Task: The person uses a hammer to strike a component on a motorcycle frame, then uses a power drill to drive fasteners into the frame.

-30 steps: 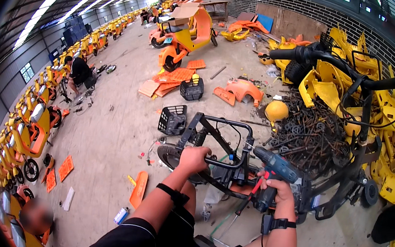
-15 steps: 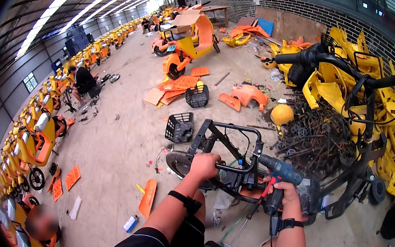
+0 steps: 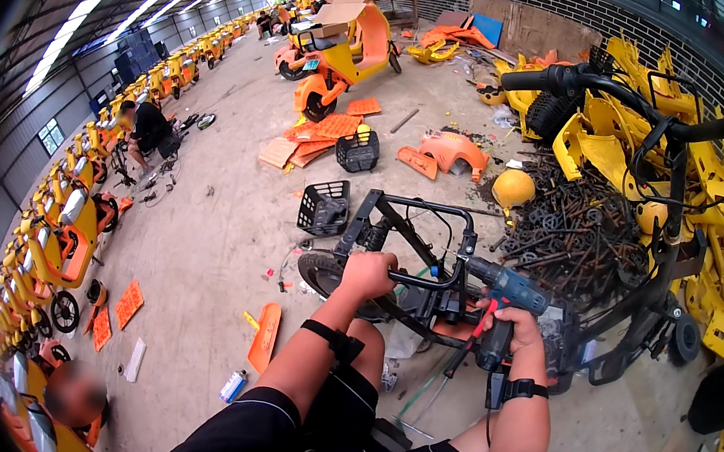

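Observation:
My left hand (image 3: pixel 367 276) is closed around a black tube of a stripped scooter frame (image 3: pixel 414 280). In my right hand (image 3: pixel 519 327) is a blue-grey and black power drill (image 3: pixel 513 287), its nose pointing left at the frame's upright tubes. Whether the bit touches the frame I cannot tell. A screwdriver (image 3: pixel 460 355) with a red and black handle hangs from the same hand, its shaft slanting down. The frame's wheel (image 3: pixel 320 275) lies left of my left hand. Black handlebars (image 3: pixel 614 87) with loose cables rise at the right.
Dark metal parts (image 3: pixel 574 229) and yellow body panels (image 3: pixel 721 279) pile up at the right. Beyond the frame lie black baskets (image 3: pixel 324 207), orange panels (image 3: pixel 314 134) and a yellow-orange scooter (image 3: pixel 346 61). Parked scooters line the left, where another person (image 3: pixel 152 130) crouches. A spray can (image 3: pixel 233 385) lies near my leg.
The whole view has shifted a little, so the frame and both hands sit slightly higher and further left. Both hands keep their holds.

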